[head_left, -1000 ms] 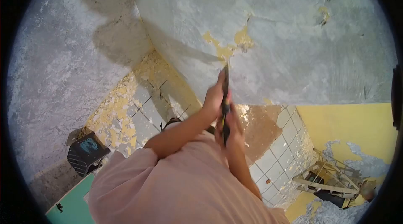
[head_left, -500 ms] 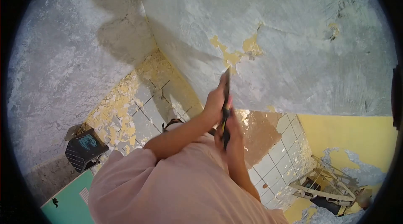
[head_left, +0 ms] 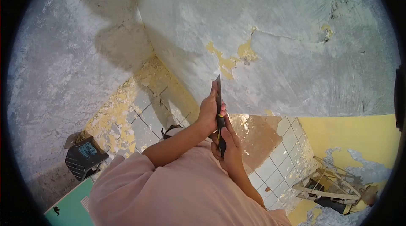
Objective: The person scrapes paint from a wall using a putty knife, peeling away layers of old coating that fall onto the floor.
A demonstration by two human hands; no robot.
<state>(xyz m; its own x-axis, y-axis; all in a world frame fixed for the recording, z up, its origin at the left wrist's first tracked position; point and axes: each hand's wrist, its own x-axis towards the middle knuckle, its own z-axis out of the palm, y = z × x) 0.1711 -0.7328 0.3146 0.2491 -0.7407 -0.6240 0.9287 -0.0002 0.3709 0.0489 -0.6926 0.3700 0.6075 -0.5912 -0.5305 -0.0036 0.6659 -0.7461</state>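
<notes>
A scraper (head_left: 221,135) with a black and yellow handle and a flat metal blade points up at the grey wall (head_left: 292,69). My right hand (head_left: 231,150) is wrapped round its handle. Higher up, my left hand (head_left: 207,111) is closed on the blade section, fingers lying along the metal. The blade's tip is right at the lower left of a patch of exposed yellow paint (head_left: 227,64), whose edges are ragged.
Flakes of peeled paint (head_left: 120,111) litter the tiled floor along the wall's foot. A black stool-like object (head_left: 86,156) stands left, beside a green panel (head_left: 69,205). At right, a wooden frame (head_left: 327,190) lies near a yellow wall (head_left: 347,135).
Both hands and the scraper have shifted a little left and down, with the tip now left of the patch's lower end. The view has shifted slightly too.
</notes>
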